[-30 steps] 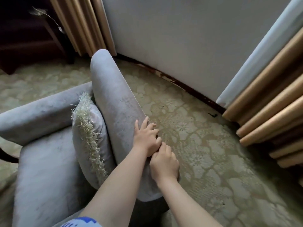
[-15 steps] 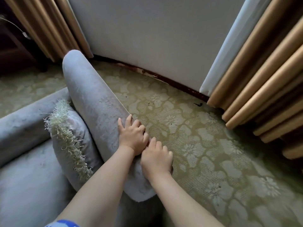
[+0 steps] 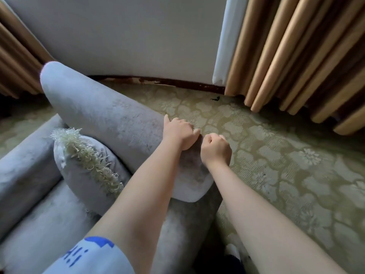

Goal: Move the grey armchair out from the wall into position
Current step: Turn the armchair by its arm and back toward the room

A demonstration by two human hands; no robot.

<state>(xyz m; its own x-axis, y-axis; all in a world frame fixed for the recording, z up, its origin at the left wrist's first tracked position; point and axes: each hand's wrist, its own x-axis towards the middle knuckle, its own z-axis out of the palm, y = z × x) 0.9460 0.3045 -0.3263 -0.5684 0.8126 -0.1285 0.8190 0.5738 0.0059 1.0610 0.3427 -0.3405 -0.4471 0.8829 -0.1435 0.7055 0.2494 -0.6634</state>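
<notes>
Hands work side by side on the top rail of the grey armchair (image 3: 110,119), which fills the near left, its far end close to the wall (image 3: 128,36). The left hand (image 3: 177,133) grips over the rail's far edge, likely for a pull toward the near side. The right hand (image 3: 216,149) is balled against that edge; whether it clamps anything I cannot tell. A fringed cushion (image 3: 87,161) leans on the rail. 0.5 s ago the right hand draped flatter and touched the left.
</notes>
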